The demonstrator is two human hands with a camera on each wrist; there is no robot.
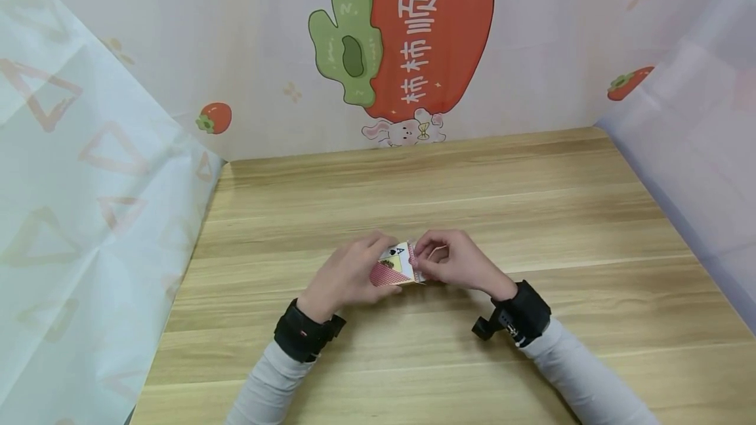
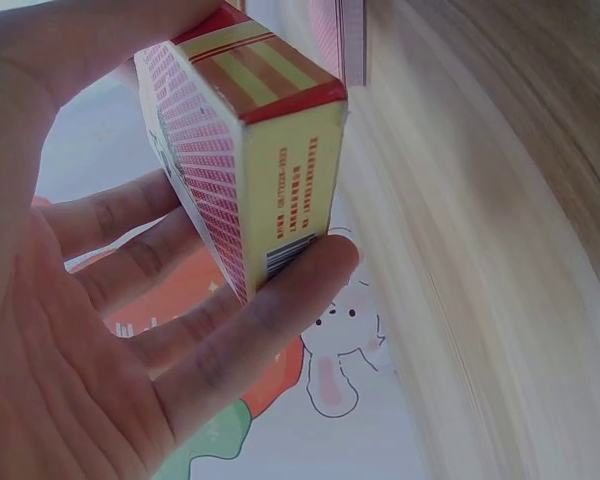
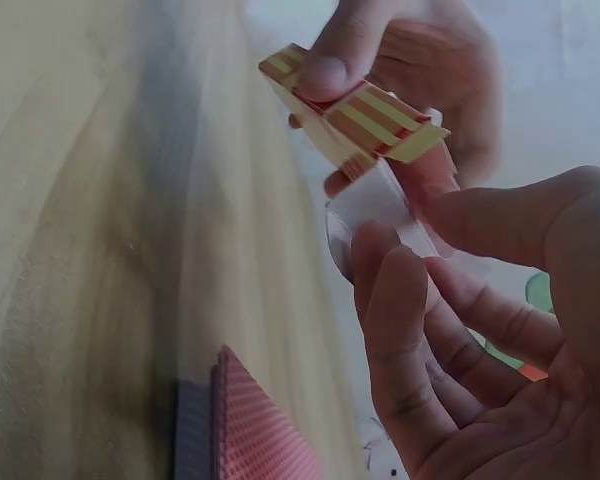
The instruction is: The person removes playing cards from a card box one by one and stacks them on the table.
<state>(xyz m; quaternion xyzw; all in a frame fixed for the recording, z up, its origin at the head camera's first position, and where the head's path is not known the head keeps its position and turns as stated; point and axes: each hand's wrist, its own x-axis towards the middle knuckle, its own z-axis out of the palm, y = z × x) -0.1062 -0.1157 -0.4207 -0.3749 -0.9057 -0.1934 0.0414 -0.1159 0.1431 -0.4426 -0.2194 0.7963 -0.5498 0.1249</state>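
Note:
A playing card box point(image 1: 397, 263) with an ace of spades and a red pattern on its face is held low over the table. My left hand point(image 1: 352, 272) grips it from the left; in the left wrist view the box point(image 2: 290, 200) shows a cream side with a barcode and a striped edge. At the box's right end, my right hand point(image 1: 451, 260) pinches a flap. In the right wrist view this whitish, shiny flap point(image 3: 372, 205) lies between thumb and fingers, beside a yellow tab point(image 3: 422, 143) standing out from the box. The box's inside is hidden.
The wooden table point(image 1: 413, 202) meets a printed cloth backdrop point(image 1: 266, 51). Cloth also hangs at both sides. A red-patterned block point(image 3: 260, 425) stands low in the right wrist view; I cannot make it out in the head view.

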